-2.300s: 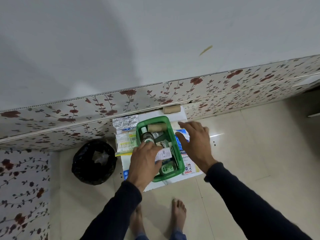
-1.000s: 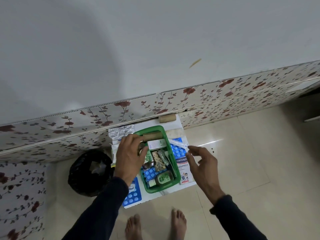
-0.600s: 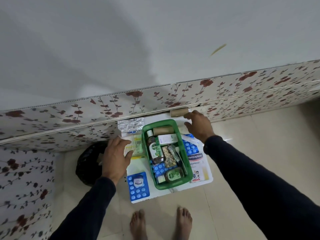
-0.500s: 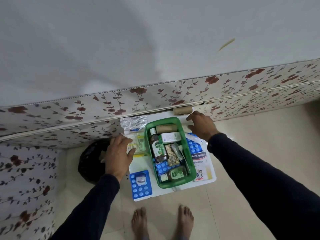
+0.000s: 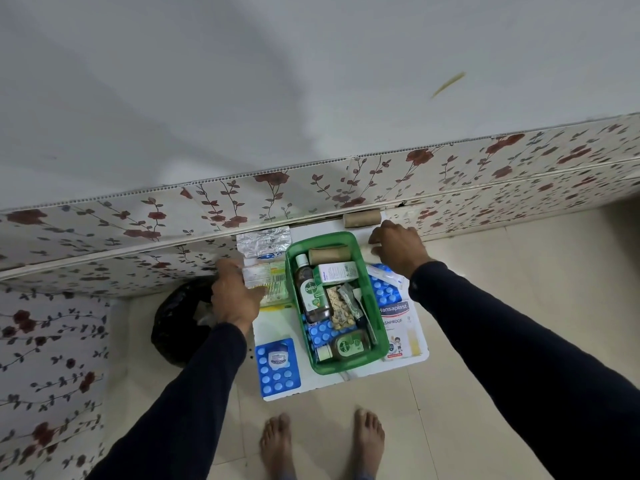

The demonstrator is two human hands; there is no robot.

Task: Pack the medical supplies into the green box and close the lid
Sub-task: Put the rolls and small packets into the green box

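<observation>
The green box (image 5: 380, 329) stands lidless on a white board, holding a Dettol bottle (image 5: 311, 294), a brown bandage roll (image 5: 329, 255), a white carton (image 5: 336, 272), pill strips and a smaller Dettol bottle (image 5: 348, 346). Left of the box, my left hand (image 5: 233, 296) grips a green-yellow packet (image 5: 275, 280). At the box's far right corner my right hand (image 5: 398, 247) curls its fingers over a white gauze roll (image 5: 367, 250), mostly hidden under it. No lid is in view.
On the white board (image 5: 349, 377) lie a foil strip (image 5: 265, 242), a blue blister sheet (image 5: 278, 367), a Hansaplast carton (image 5: 396, 320), another blue blister (image 5: 384, 292) and a brown roll (image 5: 362, 218) against the floral wall. A black bin bag (image 5: 176, 320) stands left. Bare feet (image 5: 277, 441) are below.
My left hand left the box's far left corner and took hold of the packet beside it. My right hand moved from near the Hansaplast carton up to the far right corner.
</observation>
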